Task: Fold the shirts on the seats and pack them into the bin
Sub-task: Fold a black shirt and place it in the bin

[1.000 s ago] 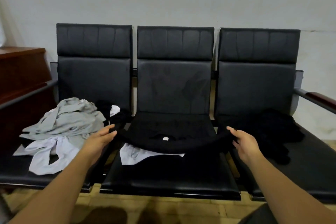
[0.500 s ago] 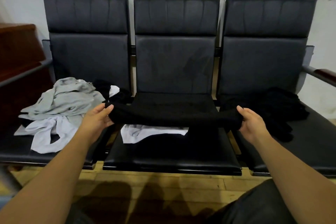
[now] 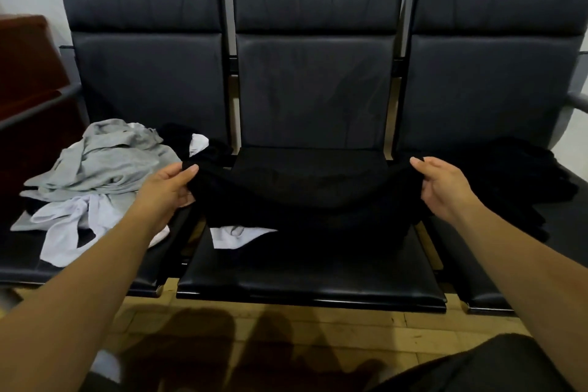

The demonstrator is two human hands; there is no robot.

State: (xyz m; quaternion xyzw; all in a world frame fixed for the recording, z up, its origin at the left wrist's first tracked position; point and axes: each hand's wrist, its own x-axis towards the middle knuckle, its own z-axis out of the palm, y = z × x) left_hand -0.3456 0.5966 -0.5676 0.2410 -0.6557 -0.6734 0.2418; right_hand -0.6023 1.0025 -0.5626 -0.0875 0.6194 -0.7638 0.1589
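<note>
A black shirt (image 3: 302, 197) hangs stretched over the middle seat (image 3: 311, 277), folded across its width. My left hand (image 3: 167, 189) pinches its left edge and my right hand (image 3: 444, 186) grips its right edge. Under it lies a white garment (image 3: 232, 237), only a corner showing. On the left seat sits a heap of grey shirts (image 3: 105, 162) and white shirts (image 3: 68, 223). Crumpled black clothing (image 3: 509, 175) lies on the right seat. No bin is in view.
Three black padded seats stand in a row against a pale wall, with a metal armrest (image 3: 576, 102) at the far right. A dark red wooden cabinet (image 3: 28, 79) stands at the left. Wooden floor (image 3: 318, 328) runs below the seats.
Both hands have lifted the black shirt's far edge up off the middle seat and drawn it toward me, doubling it over. The camera has tilted down and come closer.
</note>
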